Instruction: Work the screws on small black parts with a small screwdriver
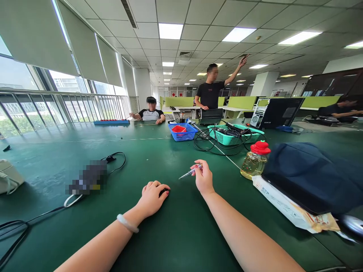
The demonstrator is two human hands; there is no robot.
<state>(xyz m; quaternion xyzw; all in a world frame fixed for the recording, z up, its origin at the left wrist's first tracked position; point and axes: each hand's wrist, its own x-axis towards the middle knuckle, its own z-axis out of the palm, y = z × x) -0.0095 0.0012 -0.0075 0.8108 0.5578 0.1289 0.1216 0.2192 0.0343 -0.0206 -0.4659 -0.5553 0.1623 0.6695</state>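
Observation:
My right hand point(204, 179) is closed around the handle of a small screwdriver point(185, 174). Its thin metal shaft points to the left and slightly down, over the green table point(181, 234). To the left, my left hand point(153, 194) rests low at the tabletop, fingers curled over a small black object point(163, 191). Most of that object is hidden under the fingers, so its kind is not clear. A pale bangle circles my left wrist. The screwdriver's tip is apart from my left hand and the black object.
On the right stand a red-lidded bottle point(254, 162), a white packet point(283, 202) with a phone on it, and a dark blue bag point(309, 170). Farther back are a blue basket point(183, 135) and a green basket point(227, 139) with cables. Two people are across the table.

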